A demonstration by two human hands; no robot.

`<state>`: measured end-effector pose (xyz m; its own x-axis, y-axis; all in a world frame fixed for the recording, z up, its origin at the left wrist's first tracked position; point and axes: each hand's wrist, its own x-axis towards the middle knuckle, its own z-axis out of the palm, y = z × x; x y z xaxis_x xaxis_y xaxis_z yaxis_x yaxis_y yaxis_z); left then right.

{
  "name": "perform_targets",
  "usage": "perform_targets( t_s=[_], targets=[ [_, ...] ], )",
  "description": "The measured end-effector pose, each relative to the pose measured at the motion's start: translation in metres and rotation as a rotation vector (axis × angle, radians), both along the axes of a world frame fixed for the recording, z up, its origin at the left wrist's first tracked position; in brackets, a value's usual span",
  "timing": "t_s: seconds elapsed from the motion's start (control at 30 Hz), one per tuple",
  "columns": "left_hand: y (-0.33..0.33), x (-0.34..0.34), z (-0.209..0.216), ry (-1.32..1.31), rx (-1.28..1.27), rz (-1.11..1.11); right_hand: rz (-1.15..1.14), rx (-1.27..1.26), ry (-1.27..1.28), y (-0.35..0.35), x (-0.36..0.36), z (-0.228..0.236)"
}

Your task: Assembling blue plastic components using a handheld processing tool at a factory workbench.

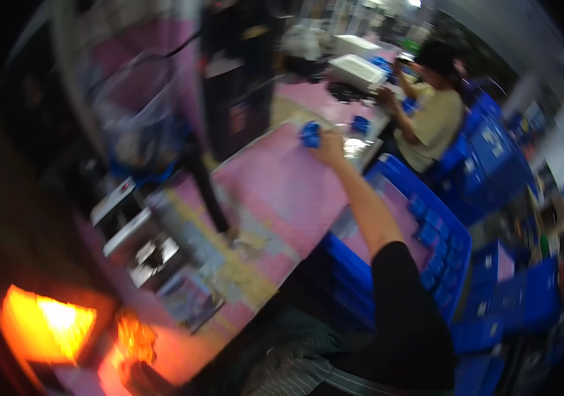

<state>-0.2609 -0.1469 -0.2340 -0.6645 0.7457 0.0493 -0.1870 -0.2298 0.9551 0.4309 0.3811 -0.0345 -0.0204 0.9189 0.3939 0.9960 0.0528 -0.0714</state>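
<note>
My right hand point(329, 149) reaches out over the pink tabletop point(265, 171), its fingers closed round a small blue piece point(310, 134) of rounded shape, blurred by motion. Another blue piece point(360, 125) stands just beyond the hand, beside a shiny clear patch. At the lower left, what seems to be my left hand point(142, 377) is a dark, reddish shape at the picture's edge. An orange-lit, crumpled-looking thing point(137, 338) is right above it, next to a brightly glowing opening point(54, 323). Glare and blur hide those fingers.
A blue crate point(463, 264) with rows of blue pieces stands right of the table. A co-worker point(437, 112) sits at the far right near white baskets point(359, 71). A dark post point(206, 188), a metal device point(153, 254) and a clear bag point(140, 112) are left. Blue bins point(493, 155) stack behind.
</note>
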Motion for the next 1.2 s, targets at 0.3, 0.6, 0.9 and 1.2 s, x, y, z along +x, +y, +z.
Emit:
perform_targets(
  t_s=[0.3,0.6,0.9,1.2],
  targets=[
    [0.054,0.134,0.217,0.704,-0.365,-0.181,0.177,-0.119,0.157,-0.136,-0.062,0.032],
    [0.082,0.165,0.251,1.041,-0.308,0.166,0.456,-0.289,0.084,-0.177,-0.125,0.058],
    [0.161,0.212,0.212,1.199,-0.108,-0.064,0.628,-0.265,0.589,-0.243,-0.171,0.040],
    [0.174,0.232,0.184,1.388,-0.061,-0.086,0.695,-0.365,0.687,-0.262,-0.202,0.049]
  ],
)
